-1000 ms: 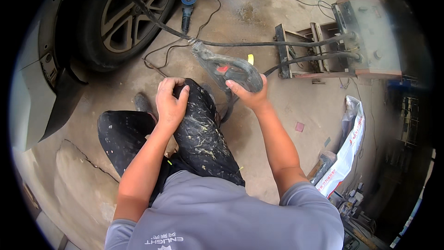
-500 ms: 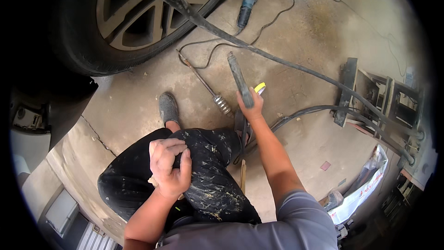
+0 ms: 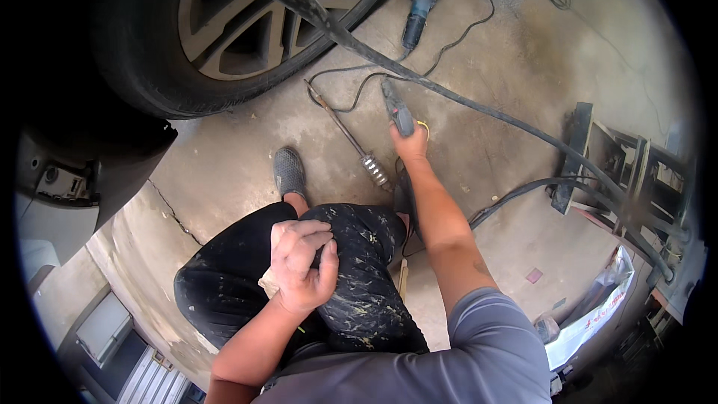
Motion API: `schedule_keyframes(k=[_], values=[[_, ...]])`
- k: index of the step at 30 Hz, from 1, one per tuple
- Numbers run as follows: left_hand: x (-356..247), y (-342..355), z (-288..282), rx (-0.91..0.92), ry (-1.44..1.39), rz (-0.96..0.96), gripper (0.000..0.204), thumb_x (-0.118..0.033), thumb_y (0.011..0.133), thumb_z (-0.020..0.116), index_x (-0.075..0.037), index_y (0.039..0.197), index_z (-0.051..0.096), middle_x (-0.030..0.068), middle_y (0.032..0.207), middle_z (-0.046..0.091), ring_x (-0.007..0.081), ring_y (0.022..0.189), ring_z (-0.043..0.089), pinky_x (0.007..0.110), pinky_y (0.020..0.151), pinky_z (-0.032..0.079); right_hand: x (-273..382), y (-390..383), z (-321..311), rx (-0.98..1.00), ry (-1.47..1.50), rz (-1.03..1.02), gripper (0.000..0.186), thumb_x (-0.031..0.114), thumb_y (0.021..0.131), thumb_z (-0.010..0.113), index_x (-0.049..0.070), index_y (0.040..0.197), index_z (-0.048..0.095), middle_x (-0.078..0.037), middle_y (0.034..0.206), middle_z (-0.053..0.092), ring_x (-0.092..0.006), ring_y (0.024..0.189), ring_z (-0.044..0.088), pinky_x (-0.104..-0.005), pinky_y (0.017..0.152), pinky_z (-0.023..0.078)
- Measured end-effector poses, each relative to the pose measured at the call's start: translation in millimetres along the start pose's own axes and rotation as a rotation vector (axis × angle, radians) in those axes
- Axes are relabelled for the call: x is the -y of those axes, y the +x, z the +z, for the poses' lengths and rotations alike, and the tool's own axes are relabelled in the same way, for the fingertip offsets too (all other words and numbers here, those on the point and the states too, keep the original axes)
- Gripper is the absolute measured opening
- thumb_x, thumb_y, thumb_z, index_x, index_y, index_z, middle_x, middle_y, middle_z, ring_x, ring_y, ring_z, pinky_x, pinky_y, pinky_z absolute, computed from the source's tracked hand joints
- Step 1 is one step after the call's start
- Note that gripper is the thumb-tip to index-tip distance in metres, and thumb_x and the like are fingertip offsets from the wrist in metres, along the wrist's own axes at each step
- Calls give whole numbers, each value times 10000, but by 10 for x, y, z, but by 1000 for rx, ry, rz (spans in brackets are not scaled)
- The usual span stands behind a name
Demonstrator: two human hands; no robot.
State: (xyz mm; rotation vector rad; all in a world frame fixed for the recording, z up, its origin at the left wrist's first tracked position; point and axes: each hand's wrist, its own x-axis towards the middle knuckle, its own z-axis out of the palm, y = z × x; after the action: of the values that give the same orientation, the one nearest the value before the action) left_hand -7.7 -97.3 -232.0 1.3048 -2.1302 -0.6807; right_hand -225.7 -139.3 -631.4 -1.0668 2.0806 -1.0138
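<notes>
Head view: stained floor [image 3: 479, 78] lies beneath held tool [image 3: 399, 111].

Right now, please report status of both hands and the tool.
Right hand grips dark tool, held out ahead. Left hand curled, over paint-flecked trouser leg. Thick cable crosses view near tool's tip.

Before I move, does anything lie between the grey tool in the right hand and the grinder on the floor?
Yes: in this view a thick black cable crosses diagonally between the grey tool in the right hand and the grinder. Its height is unclear. A thin cord also runs there.
</notes>
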Motion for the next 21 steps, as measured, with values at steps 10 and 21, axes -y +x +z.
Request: schedule_keyframes(k=[10, 21], values=[[-241, 82, -40, 141, 252, 10, 429, -119, 751, 810, -25, 1153, 695, 111, 1105, 669, 325, 965, 614, 418, 827, 515, 2031, -1091, -1769, -42, 239, -349, 265, 223, 841, 818, 16, 995, 758, -136, 800, 747, -231, 727, 741, -342, 658, 560], [-1151, -140, 105, -170, -209, 575, 589, -86, 632, 769, 50, 1184, 618, 187, 1165, 627, 345, 890, 638, 418, 747, 531, 3269, -2384, -3114, -308, 147, -621, 481, 465, 896, 755, -13, 921, 709, -103, 733, 652, -272, 608, 641, -350, 562, 492]])
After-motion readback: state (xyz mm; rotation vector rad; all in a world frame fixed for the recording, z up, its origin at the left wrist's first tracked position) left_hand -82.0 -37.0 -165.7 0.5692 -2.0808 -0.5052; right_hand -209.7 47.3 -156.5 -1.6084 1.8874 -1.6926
